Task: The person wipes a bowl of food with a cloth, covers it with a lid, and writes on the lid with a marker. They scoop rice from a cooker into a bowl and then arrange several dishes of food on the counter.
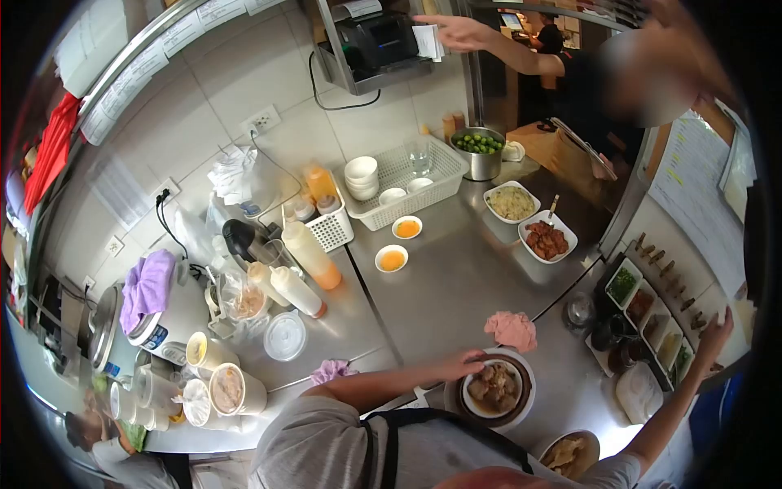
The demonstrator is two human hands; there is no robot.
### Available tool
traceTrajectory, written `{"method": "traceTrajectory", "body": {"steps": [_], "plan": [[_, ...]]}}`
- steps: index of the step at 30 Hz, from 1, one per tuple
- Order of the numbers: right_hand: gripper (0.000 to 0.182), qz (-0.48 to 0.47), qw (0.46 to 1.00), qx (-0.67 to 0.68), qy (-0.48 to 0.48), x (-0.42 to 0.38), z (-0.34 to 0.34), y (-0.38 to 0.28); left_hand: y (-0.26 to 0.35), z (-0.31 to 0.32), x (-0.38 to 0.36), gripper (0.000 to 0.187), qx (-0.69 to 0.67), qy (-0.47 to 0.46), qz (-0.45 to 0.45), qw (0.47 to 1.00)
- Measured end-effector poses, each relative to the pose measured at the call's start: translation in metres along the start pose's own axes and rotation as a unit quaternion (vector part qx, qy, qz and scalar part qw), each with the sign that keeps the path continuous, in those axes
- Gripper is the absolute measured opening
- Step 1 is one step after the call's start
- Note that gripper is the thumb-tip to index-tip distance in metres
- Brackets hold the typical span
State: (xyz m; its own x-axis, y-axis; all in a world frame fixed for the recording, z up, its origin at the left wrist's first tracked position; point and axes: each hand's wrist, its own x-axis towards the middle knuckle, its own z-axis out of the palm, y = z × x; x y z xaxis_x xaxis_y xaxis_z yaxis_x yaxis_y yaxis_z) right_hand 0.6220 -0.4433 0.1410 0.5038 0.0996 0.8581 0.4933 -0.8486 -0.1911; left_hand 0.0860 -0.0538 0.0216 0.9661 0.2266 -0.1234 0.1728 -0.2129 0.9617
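Note:
My left hand (463, 366) is at the upper left rim of a bowl of meat pieces in broth (493, 389), fingers closed on the edge. The bowl sits within a brown ring on a pale plate (528, 399). My right hand (716, 332) is stretched far to the right, by a row of clothespins (669, 277) on the wall. Its fingers look extended, and nothing shows in them. Below that arm lies a black rack of garnish tubs (643, 314), one with chopped greens. A crumpled pink cloth (511, 331) lies just beyond the bowl.
Across the counter, a co-worker's hand (464, 33) touches slips at a printer (375, 41). Two dishes of food (547, 238), a pot of green produce (481, 155) and a white basket (407, 191) stand at the back. Squeeze bottles (309, 254) and tubs crowd the left.

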Motion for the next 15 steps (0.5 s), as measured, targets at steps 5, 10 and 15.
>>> {"method": "traceTrajectory", "body": {"steps": [5,10,15], "plan": [[0.03,-0.001,0.964,0.246,-0.103,0.005,-0.05,-0.208,0.033,-0.043,-0.024,0.039,-0.175,0.037,-0.033,0.983],[0.025,-0.135,0.891,0.318,-0.294,-0.051,-0.068,-0.352,0.038,-0.087,-0.035,0.043,-0.165,0.099,-0.102,0.976],[0.038,-0.312,0.679,0.29,-0.598,-0.17,0.001,-0.41,-0.045,-0.12,-0.022,0.046,-0.164,0.153,-0.089,0.97]]}}
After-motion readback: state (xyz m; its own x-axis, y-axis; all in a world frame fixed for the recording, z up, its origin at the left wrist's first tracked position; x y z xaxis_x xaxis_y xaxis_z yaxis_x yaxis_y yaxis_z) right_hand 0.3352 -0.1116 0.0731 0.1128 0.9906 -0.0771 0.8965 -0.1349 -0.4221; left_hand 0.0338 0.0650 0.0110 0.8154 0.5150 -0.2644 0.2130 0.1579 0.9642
